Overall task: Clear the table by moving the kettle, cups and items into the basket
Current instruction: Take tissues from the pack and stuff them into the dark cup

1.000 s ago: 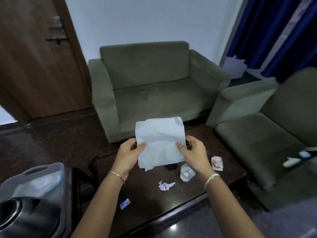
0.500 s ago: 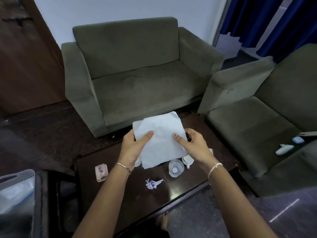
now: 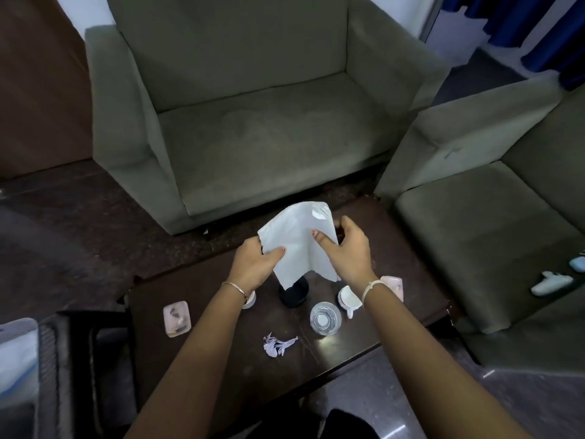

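Both hands are raised over the far part of the dark desk (image 3: 221, 343), each pinching one white paper sheet (image 3: 297, 245) between thumb and fingers. Left hand (image 3: 253, 264) grips the sheet's lower left edge; right hand (image 3: 348, 251) grips its right side, thumb laid on the front face. The sheet hangs slack between them, clear of the desk surface.

At the frame's left edge, a pale basket (image 3: 19, 353) with a blue-white lining stands on a dark stand beside the desk; only part of it is visible.

On the desk, from left: a small pink-white packet (image 3: 176, 318) lies flat near the left edge. A white cup (image 3: 250, 300) is mostly hidden under the left wrist. A dark round object (image 3: 294, 296), possibly the kettle, stands directly below the hanging sheet; its top is covered. A torn white paper scrap (image 3: 278, 343) lies near the front edge. A clear glass (image 3: 325, 318) stands upright just right of the scrap. A white cup with handle (image 3: 348, 301) sits tilted just beside the glass. A second pink packet (image 3: 394, 286) is partly behind the right wrist.

Grey-green sofas (image 3: 253, 137) stand beyond and to the right of the desk. White items (image 3: 550, 282) lie on the right sofa; their kind cannot be determined.
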### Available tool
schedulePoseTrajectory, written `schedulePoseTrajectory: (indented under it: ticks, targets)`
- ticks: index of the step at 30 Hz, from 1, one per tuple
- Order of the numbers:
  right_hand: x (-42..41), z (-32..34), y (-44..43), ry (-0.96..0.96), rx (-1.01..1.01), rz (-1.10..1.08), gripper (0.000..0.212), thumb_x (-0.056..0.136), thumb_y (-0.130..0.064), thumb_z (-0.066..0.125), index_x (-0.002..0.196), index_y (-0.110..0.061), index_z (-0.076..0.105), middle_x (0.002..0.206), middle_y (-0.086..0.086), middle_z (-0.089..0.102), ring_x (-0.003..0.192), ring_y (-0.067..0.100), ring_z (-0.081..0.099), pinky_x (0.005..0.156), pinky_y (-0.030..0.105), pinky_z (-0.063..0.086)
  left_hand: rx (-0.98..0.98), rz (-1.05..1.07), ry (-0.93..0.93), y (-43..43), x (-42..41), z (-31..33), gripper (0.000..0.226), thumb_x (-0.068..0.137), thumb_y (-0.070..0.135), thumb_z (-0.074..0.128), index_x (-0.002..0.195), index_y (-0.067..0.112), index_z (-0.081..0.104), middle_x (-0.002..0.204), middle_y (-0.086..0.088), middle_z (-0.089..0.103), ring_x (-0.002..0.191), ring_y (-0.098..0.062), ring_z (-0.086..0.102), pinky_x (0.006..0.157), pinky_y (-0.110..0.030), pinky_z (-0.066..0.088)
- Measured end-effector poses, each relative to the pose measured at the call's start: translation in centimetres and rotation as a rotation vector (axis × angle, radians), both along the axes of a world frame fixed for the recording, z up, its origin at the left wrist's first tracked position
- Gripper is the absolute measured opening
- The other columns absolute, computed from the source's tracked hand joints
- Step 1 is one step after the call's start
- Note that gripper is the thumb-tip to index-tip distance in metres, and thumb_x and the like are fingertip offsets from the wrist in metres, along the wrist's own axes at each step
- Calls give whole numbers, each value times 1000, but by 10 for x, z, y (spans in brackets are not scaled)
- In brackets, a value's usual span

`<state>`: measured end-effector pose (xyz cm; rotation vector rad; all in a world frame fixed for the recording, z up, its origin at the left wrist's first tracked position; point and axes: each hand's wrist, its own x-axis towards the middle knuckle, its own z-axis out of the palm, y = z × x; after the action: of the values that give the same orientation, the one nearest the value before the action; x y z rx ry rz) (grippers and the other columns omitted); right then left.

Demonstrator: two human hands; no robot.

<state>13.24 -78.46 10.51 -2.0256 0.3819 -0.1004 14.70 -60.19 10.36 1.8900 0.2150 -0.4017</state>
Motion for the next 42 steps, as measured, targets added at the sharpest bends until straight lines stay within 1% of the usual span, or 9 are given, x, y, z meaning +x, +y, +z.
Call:
schedulePoseTrajectory:
  ticks: [3, 6, 10, 13, 16, 22, 27, 38, 42]
  targets:
    - [15, -20, -2, 89, -7, 89, 25, 75, -49, 70, 79, -27, 59, 75, -12, 68, 68, 4, 63, 59, 21, 51, 99, 119, 16, -1, 10, -15, 26, 85, 19, 65, 110, 12, 69, 102, -4, 73, 97, -22, 67, 88, -34, 53]
    - [23, -50, -9, 213, -72, 205, 21, 84, -36, 67, 94, -18, 65, 90, -1, 72, 80, 18, 66, 75, 39, 56, 112, 196, 84, -6, 16, -36, 24, 85, 19, 64, 107, 10, 68, 100, -7, 73, 86, -25, 70, 82, -37, 58]
    - [25, -90, -14, 295, -123, 311, 24, 87, -21, 64, 111, -18, 66, 100, 1, 73, 83, 16, 65, 76, 28, 49, 64, 277, 168, -22, 14, -73, 25, 84, 15, 62, 109, 14, 67, 96, -4, 71, 70, -21, 71, 61, -42, 62]
    - [29, -120, -14, 352, -155, 377, 24, 88, -20, 64, 111, -17, 65, 98, 0, 72, 78, 13, 63, 72, 24, 45, 113, 274, 236, -34, 11, -111, 18, 86, 15, 60, 103, 13, 64, 90, -4, 68, 66, -24, 70, 58, -42, 62]
    - [35, -151, -11, 429, -172, 439, 26, 90, -23, 63, 114, -15, 63, 101, 4, 72, 88, 21, 68, 81, 35, 54, 234, 264, 227, -41, 8, -146, 20, 87, 17, 61, 103, 6, 63, 84, -3, 64, 59, -19, 61, 46, -13, 51]
    - [43, -203, -4, 475, -243, 511, 23, 91, -27, 60, 110, -14, 62, 98, 8, 72, 89, 29, 67, 80, 40, 55, 282, 248, 281, -42, 2, -196, 27, 87, 17, 61, 111, 6, 63, 106, -15, 71, 100, -34, 64, 84, -29, 46]
    - [40, -220, 0, 406, -228, 532, 14, 90, -21, 59, 102, -17, 64, 88, 6, 72, 78, 26, 66, 65, 26, 40, 359, 238, 239, -41, 1, -212, 33, 91, 13, 55, 123, 9, 61, 117, -13, 68, 108, -32, 61, 86, -24, 40]
    - [41, -217, -1, 404, -407, 560, 11, 86, -28, 57, 94, -24, 63, 83, 3, 71, 78, 31, 65, 61, 30, 42, 506, 156, 107, -54, -4, -201, 19, 86, 6, 48, 86, -3, 65, 88, -23, 67, 92, -38, 58, 78, -39, 45]
    - [40, -219, -1, 372, -438, 555, 7, 82, -24, 57, 88, -24, 61, 79, 3, 69, 74, 32, 64, 59, 29, 37, 489, 198, 165, -53, -6, -202, 23, 80, 19, 60, 97, 3, 64, 100, -19, 62, 96, -33, 58, 82, -36, 47]
